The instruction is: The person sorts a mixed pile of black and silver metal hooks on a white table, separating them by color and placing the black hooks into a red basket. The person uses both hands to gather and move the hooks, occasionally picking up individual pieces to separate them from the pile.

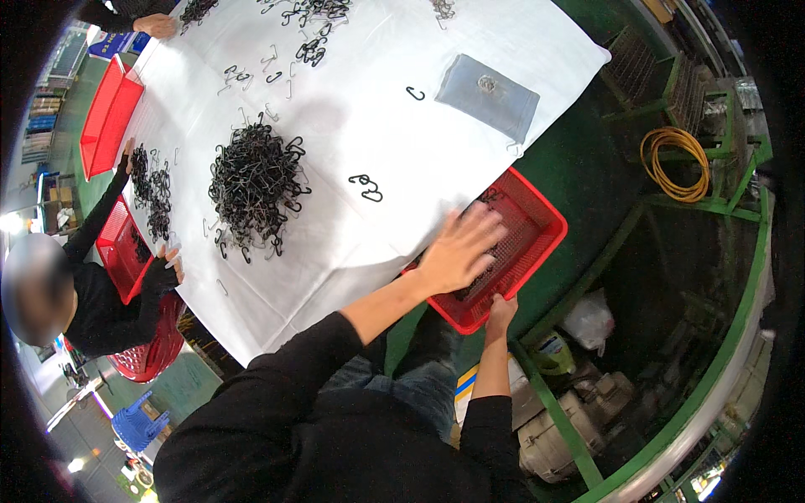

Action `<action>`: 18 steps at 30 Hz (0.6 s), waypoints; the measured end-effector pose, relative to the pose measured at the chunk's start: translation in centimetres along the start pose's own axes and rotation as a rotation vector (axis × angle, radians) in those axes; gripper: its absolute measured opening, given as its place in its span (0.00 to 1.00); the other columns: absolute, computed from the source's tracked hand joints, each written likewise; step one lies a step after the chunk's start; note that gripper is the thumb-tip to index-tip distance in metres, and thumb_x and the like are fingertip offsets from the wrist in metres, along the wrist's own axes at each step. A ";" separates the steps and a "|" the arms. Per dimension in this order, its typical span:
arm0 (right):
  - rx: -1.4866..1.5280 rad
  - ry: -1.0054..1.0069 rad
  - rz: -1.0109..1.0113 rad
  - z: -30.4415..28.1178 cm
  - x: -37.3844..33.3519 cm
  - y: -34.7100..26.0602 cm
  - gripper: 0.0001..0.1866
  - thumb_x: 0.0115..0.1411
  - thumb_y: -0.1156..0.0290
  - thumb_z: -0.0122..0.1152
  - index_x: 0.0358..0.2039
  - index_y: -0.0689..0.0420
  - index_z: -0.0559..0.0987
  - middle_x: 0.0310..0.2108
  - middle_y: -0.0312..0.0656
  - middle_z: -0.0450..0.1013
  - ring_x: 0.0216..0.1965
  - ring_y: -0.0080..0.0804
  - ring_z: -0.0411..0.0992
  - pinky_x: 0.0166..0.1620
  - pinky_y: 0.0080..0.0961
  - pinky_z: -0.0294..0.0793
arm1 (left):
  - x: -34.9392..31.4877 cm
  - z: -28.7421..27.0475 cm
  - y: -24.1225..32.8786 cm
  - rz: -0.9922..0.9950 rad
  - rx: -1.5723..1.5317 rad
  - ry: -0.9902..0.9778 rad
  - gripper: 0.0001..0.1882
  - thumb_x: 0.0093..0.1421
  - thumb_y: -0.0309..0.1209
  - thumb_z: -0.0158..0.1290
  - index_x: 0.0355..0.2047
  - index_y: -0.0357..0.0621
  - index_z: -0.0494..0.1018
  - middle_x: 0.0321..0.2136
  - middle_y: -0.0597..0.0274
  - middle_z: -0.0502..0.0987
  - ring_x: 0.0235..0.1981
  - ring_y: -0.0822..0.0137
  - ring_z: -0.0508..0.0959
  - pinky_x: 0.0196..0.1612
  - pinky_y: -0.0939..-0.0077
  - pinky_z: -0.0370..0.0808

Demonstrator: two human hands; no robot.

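Both hands are at the red mesh basket [537, 220] on the counter's near edge: left hand [457, 247] spread flat inside, right hand [501, 312] clenched on its rim; a black hook pile [254, 180] lies beyond, unsorted.

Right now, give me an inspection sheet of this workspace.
Surface: white sheet covering the table, over a green frame.
Job's things: red basket at the table's near edge; large pile of black hooks mid-table.
Clutter: loose hooks scattered about, a grey pouch, more red baskets at the far side.
Grippers: left hand spread flat over the basket's inside; right hand gripping its near rim.
Cables: coiled orange hose on the green rack.
Surroundings: a co-worker's hand at smaller hook piles; a motor and a plastic bag on the floor below.
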State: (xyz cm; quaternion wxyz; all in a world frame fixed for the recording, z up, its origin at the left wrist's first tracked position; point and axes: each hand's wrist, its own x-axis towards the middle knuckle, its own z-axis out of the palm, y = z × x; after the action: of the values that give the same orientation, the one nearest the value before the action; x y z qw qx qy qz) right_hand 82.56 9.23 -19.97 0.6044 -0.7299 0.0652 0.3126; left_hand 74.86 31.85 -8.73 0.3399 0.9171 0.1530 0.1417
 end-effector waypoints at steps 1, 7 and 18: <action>-0.009 0.053 0.018 -0.2 0.0 -0.3 0.31 0.48 0.90 0.45 0.55 0.62 0.68 0.46 0.41 0.71 0.42 0.35 0.71 0.50 0.30 0.69 | -1.3 -1.1 -1.0 -0.196 0.203 0.072 0.31 0.58 0.41 0.49 0.62 0.49 0.60 0.65 0.51 0.53 0.69 0.46 0.44 0.66 0.38 0.36; -0.054 0.135 0.085 -1.9 0.2 -0.7 0.31 0.46 0.90 0.46 0.55 0.62 0.68 0.44 0.40 0.72 0.42 0.34 0.71 0.49 0.27 0.68 | 2.5 -7.6 -13.5 -0.525 0.520 0.443 0.35 0.63 0.42 0.46 0.66 0.43 0.50 0.66 0.42 0.49 0.68 0.41 0.44 0.63 0.34 0.44; -0.141 0.101 0.066 -4.7 1.6 -1.8 0.25 0.45 0.87 0.48 0.47 0.62 0.73 0.36 0.37 0.75 0.34 0.31 0.72 0.42 0.25 0.71 | 4.8 -0.8 -7.6 -0.168 0.283 0.046 0.29 0.61 0.33 0.46 0.62 0.40 0.57 0.64 0.50 0.56 0.67 0.52 0.53 0.65 0.46 0.50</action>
State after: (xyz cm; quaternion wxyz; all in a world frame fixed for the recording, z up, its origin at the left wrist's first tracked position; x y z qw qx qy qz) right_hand 86.47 5.78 -18.93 0.5367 -0.7831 0.0975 0.2988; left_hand 77.56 39.61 -12.44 0.2142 0.9364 0.2552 0.1105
